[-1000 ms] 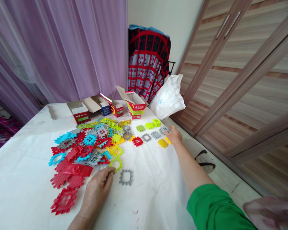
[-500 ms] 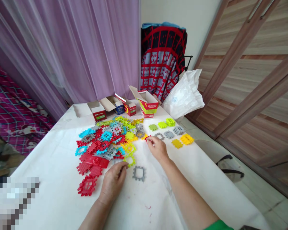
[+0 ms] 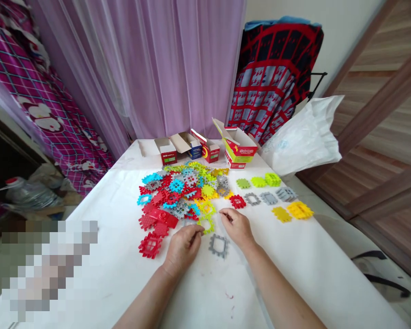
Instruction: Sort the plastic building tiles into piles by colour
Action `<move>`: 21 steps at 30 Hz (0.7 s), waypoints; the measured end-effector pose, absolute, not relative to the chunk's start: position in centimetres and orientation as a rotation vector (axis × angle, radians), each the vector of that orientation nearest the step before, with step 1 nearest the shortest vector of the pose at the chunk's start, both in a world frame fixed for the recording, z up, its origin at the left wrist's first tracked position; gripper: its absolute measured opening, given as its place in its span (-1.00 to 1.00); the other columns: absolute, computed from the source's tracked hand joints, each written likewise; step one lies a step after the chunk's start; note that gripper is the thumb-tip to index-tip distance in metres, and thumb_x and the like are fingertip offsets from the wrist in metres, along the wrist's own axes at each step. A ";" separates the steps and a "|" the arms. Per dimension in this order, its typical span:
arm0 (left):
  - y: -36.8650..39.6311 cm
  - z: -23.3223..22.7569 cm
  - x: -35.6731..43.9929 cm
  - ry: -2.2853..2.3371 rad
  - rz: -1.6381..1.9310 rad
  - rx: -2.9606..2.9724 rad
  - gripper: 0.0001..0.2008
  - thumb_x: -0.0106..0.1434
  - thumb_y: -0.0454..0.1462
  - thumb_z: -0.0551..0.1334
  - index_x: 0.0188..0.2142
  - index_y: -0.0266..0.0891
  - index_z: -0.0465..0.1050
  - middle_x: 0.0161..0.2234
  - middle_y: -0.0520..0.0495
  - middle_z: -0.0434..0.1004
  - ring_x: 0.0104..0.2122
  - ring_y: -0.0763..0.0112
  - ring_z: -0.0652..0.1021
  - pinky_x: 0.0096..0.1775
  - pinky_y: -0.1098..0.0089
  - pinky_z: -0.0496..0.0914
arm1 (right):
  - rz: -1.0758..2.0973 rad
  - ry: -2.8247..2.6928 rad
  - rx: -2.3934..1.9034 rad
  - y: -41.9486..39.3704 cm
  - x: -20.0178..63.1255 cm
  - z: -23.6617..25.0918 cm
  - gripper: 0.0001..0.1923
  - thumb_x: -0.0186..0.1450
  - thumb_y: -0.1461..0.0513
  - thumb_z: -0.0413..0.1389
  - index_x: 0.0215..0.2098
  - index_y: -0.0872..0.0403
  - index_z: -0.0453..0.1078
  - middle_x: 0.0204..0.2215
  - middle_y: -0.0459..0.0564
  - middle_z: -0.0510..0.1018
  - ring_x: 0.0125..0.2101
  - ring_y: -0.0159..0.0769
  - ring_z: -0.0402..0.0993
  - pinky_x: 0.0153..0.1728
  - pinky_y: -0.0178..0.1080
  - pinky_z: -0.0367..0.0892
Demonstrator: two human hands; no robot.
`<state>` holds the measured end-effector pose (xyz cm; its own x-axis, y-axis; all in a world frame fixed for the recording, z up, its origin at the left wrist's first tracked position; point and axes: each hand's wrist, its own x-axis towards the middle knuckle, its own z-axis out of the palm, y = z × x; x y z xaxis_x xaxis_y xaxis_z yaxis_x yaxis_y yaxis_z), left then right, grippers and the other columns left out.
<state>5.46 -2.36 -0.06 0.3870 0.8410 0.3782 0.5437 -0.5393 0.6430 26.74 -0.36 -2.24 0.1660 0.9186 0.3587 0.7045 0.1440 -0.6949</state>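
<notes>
My left hand (image 3: 183, 246) is at the near side of the pile of interlocking plastic tiles. Its curled thumb and fingers pinch the edge of a lime square frame tile (image 3: 211, 225). My right hand (image 3: 239, 227) hovers over the white cloth to the right of that tile, fingers drawn together with nothing visible in them. Beyond it lies a red window tile (image 3: 237, 201), beside a grey frame tile (image 3: 252, 198). Between my hands, nearer to me, a second grey frame tile (image 3: 225, 247) rests flat on the cloth. The palms and some fingertips are hidden.
A mixed tile pile (image 3: 176, 185) covers the table's middle left. At right stand small groups of lime tiles (image 3: 272, 179), grey tiles (image 3: 286, 194) and yellow tiles (image 3: 300, 210). Open cardboard boxes (image 3: 239, 144) line the back, with a white bag (image 3: 304, 137) at the back right.
My right hand has let go of the red window tile and drawn back toward me. My left hand stays at the lime frame tile. The view has turned left.
</notes>
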 end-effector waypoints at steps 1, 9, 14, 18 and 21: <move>-2.4 0.0 5.5 1.196 0.970 2.248 -0.79 0.25 -0.39 0.08 -0.23 -0.13 0.45 -0.35 0.00 0.63 -0.32 0.41 0.60 -0.26 0.43 0.46 | 0.322 -1.603 -1.607 -0.3 26.8 -2.2 -0.75 0.23 0.15 0.00 -0.33 -0.01 0.51 -0.36 -0.04 0.63 -0.41 -0.29 0.52 -0.31 -0.27 0.40; -2.7 0.2 5.4 1.161 1.047 2.312 -0.79 0.24 -0.41 0.08 -0.24 -0.14 0.43 -0.37 0.00 0.62 -0.36 0.43 0.60 -0.31 0.44 0.45 | 0.322 -1.675 -1.568 -0.4 27.2 -2.2 -0.75 0.22 0.15 0.00 -0.33 -0.01 0.51 -0.37 -0.03 0.63 -0.37 -0.27 0.54 -0.29 -0.27 0.40; -2.8 0.4 5.2 1.169 1.099 2.344 -0.81 0.26 -0.40 0.08 -0.24 -0.14 0.43 -0.38 -0.01 0.61 -0.36 0.42 0.59 -0.31 0.43 0.45 | 0.318 -1.678 -1.573 -0.3 27.2 -2.4 -0.75 0.22 0.15 -0.01 -0.33 -0.01 0.51 -0.36 -0.03 0.63 -0.37 -0.27 0.54 -0.28 -0.26 0.39; -2.8 0.4 5.0 1.186 1.162 2.348 -0.80 0.26 -0.40 0.08 -0.23 -0.15 0.43 -0.38 -0.01 0.61 -0.37 0.42 0.59 -0.32 0.43 0.45 | 0.319 -1.688 -1.578 -0.3 27.3 -2.5 -0.75 0.22 0.14 -0.01 -0.32 -0.01 0.51 -0.36 -0.03 0.62 -0.37 -0.27 0.53 -0.28 -0.26 0.38; -2.9 0.2 4.8 1.214 1.196 2.352 -0.81 0.27 -0.40 0.09 -0.23 -0.15 0.43 -0.38 0.00 0.61 -0.36 0.43 0.59 -0.32 0.44 0.44 | 0.318 -1.695 -1.582 -0.3 27.3 -2.5 -0.75 0.22 0.14 -0.01 -0.32 -0.01 0.51 -0.36 -0.03 0.62 -0.36 -0.26 0.53 -0.29 -0.26 0.38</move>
